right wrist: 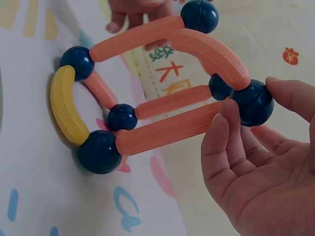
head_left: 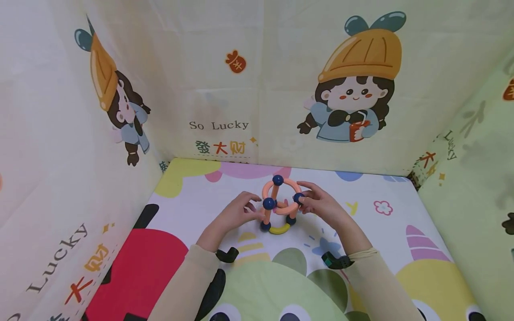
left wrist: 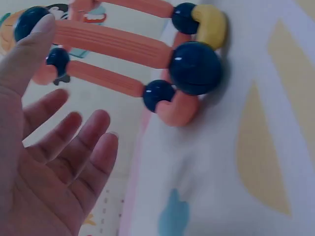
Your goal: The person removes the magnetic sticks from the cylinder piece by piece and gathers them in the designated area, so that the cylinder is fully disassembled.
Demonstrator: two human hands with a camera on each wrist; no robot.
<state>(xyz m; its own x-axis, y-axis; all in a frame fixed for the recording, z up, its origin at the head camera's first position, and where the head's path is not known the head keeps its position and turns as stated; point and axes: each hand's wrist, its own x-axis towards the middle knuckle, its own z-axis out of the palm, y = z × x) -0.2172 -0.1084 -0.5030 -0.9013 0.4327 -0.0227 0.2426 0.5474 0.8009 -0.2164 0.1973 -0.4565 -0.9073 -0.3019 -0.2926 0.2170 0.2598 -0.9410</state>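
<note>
Sleeves, pale beige, a pair: left (head_left: 184, 281), right (head_left: 385, 285), entering at the bottom edge. Both my forearms reach forward and angle inward. Wrist devices, black: one at my left wrist (head_left: 227, 255), one at my right (head_left: 336, 261).

Left hand (head_left: 238, 211): mine, palm turned toward the work, fingers spread loosely and slightly bent, well clear of one another and gripping nothing. Thumb lies over one dark blue ball (left wrist: 32, 24); whether it presses there, I cannot tell.

Right hand (head_left: 323, 205): mine, thumb and fingers pinching another dark blue ball (right wrist: 252, 103) at the upper ring, fingertips beside the rod below it.

Ball-and-rod frame (head_left: 275, 192): standing between my two hands. Straight coral uprights, coral arcs above, dark blue balls at the joints, one yellow arc (head_left: 279, 229) in the base, on my side.

Printed table cover (head_left: 225, 191): white with coloured figures, beneath the frame. Cream cloth wall (head_left: 277, 111): behind, lettered "So Lucky".
</note>
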